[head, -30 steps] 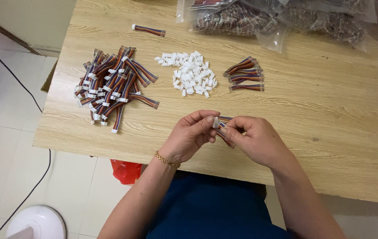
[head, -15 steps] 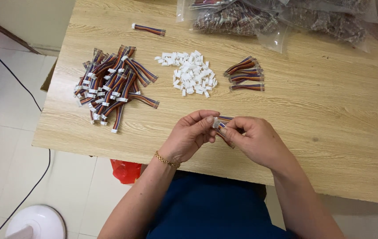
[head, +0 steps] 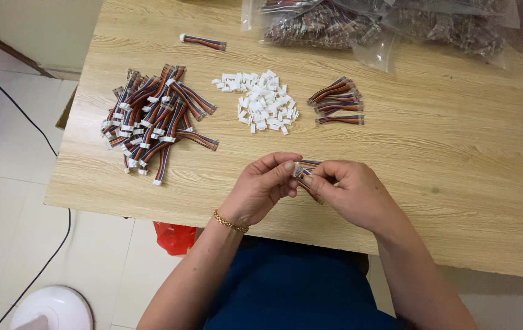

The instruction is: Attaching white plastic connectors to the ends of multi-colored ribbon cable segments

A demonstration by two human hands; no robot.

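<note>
Hands meet at lower centre of the frame, above the near edge of the pale wood-grain surface [head: 457, 183]. The left hand [head: 260, 192] pinches a small white plastic connector housing [head: 298, 169] between thumb and forefinger. The right hand [head: 350, 192] is closed around a short multicoloured ribbon of wires [head: 310, 164], whose free end meets the housing.

Risks at this stage, as judged from the frame:

- Misalignment. The wire end and housing meet between fingertips that hide most of the joint; a tilted entry could bend the wire terminals or leave one unseated.
- Reversed orientation. The housing face is too small to read here, so a flipped fit cannot be ruled out.
- Dropped part. The grip sits near the surface edge; a slip could send the housing to the tiled floor [head: 4, 201] at lower left.
- Mixing of stock. The heap of loose white housings [head: 263, 102] at upper centre lies between the large pile of wire ribbons with white ends [head: 151, 119] at left and the small bundle of bare wire ribbons [head: 338, 101] at right, all near one another. A sweeping forearm could merge them.
</note>
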